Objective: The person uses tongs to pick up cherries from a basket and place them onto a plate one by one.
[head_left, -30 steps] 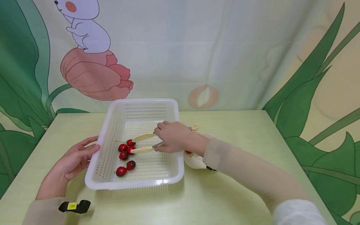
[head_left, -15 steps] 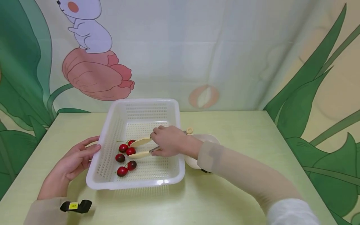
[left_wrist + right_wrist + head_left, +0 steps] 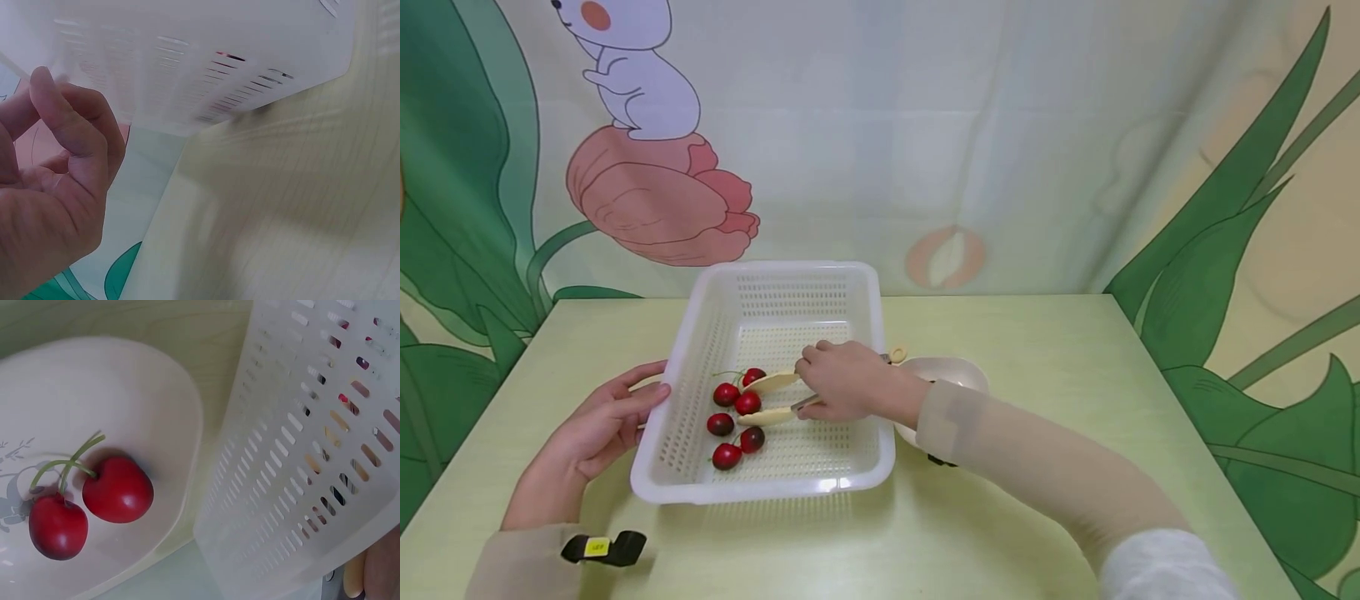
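The tongs (image 3: 767, 416) reach into the white basket (image 3: 767, 493), their two pale yellow tips apart and low among the cherries (image 3: 726, 456) on its left side. One cherry (image 3: 747, 403) lies between the tips; whether they touch it I cannot tell. Six cherries show in the basket, some with green stems, and two of them are darker than the rest.

Of the hands, the right hand (image 3: 842, 379) holds the tongs around their metal middle, fingers curled over them, inside the basket near its right wall. The ring at the end of the tongs shows just past that wall. The left hand (image 3: 606, 421) holds the basket's left rim, its thumb against the edge and its fingers bent.

Just right of the basket sits a white plate (image 3: 144, 375) with a grey leaf pattern, partly hidden by the right forearm in the head view. The right wrist view shows two red cherries (image 3: 118, 489) on it, side by side, their green stems crossing.

Basket and plate stand on a pale bench (image 3: 1030, 350). A black band (image 3: 602, 548) with a yellow label sits at the left wrist. Behind hangs a curtain (image 3: 1022, 150) printed with a white animal on a pink flower and large green leaves.
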Demonstrator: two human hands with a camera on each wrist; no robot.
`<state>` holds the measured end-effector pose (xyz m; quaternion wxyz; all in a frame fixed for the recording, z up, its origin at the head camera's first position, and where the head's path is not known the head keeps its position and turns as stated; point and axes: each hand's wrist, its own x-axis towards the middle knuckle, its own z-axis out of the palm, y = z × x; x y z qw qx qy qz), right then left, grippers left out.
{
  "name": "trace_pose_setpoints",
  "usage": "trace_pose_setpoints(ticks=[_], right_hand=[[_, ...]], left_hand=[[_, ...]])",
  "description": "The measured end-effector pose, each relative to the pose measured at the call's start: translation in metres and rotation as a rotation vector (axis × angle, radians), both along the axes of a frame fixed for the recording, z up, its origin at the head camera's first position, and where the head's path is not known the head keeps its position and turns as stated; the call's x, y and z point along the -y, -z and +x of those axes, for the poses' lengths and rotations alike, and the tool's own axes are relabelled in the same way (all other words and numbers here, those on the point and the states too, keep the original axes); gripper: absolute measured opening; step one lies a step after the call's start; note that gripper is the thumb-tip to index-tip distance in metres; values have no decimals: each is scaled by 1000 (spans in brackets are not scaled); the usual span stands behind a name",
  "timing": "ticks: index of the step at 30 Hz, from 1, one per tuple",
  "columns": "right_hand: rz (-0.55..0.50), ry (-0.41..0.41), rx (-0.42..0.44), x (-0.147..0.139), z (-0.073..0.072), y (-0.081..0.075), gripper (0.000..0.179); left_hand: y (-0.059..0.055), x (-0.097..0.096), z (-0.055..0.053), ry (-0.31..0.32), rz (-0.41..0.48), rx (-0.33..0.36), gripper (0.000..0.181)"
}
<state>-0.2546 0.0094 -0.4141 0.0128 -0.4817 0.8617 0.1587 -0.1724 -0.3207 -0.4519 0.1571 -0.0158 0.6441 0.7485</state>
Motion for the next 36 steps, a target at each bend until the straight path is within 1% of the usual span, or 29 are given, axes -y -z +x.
trace_pose_setpoints(ticks=[10, 12, 15, 23, 29, 36], right_hand=[[7, 10, -10, 2, 0, 5, 63], [6, 14, -8, 1, 0, 5, 62], [6, 19, -9, 1, 1, 4, 60], [1, 28, -8, -2, 2, 2, 58], [3, 34, -7, -7, 6, -3, 59], [-24, 8, -24, -14, 8, -7, 59]], left_hand=[[1, 1, -2, 15, 16, -6, 31], [1, 1, -1, 12, 7, -11, 31], [2, 1, -1, 9, -1, -18, 31], [1, 1, 0, 16, 17, -12, 31], [1, 1, -1, 6, 4, -4, 32], [0, 0, -1, 16, 28, -3, 30]])
